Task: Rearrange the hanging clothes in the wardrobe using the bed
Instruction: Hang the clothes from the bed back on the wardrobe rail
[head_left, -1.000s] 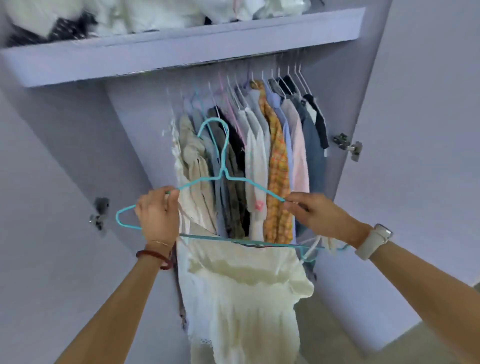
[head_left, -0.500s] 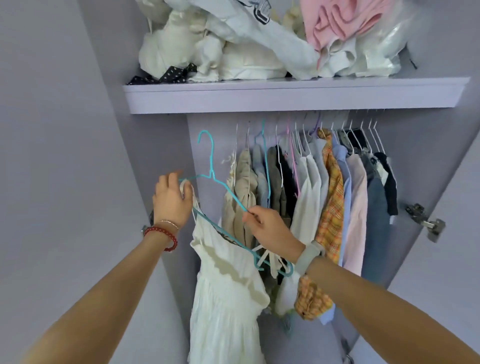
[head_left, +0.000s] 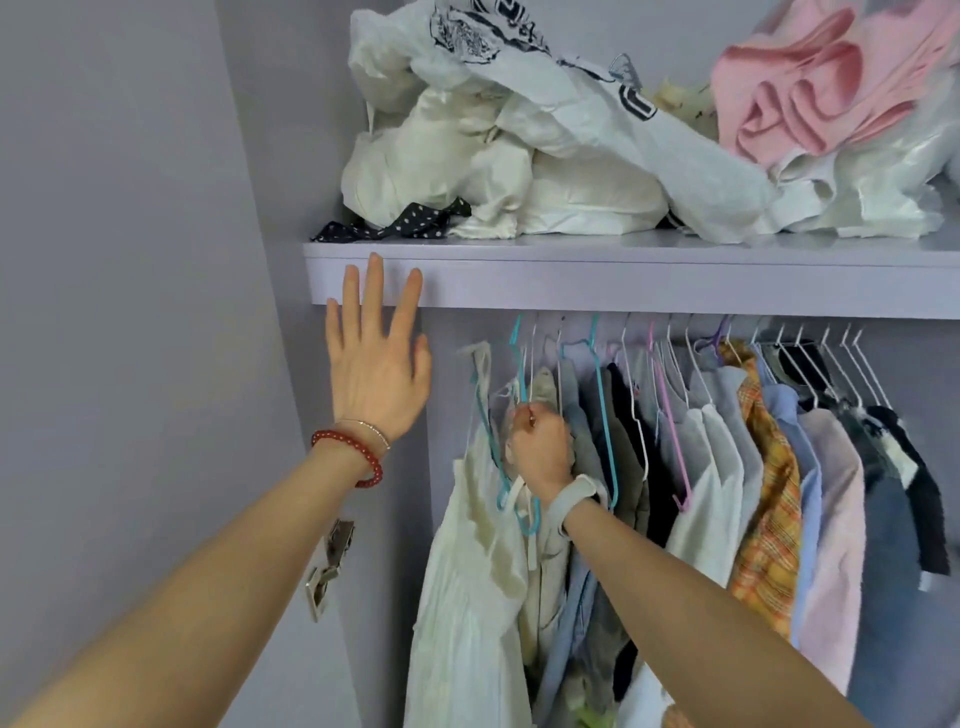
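Overhead, black print on white bag (head_left: 613, 130) unreadable. Left hand (head_left: 376, 358) spread flat near shelf (head_left: 623, 278). Right hand (head_left: 540, 447) gripping teal hanger (head_left: 522, 374) with cream dress (head_left: 467, 597).

Left hand (head_left: 376, 364) raised, fingers straight and spread; right hand (head_left: 540, 447) fisted, arm outstretched.

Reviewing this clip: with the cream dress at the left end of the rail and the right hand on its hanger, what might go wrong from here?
1. The right hand grips the teal hanger among tightly packed hangers; its hook may be snagged on a neighbour rather than seated on the rail, which is hidden.
2. The cream dress hangs by thin straps and might slip off.
3. The left hand, open, is at the shelf edge; a bump could dislodge the loosely piled bags.
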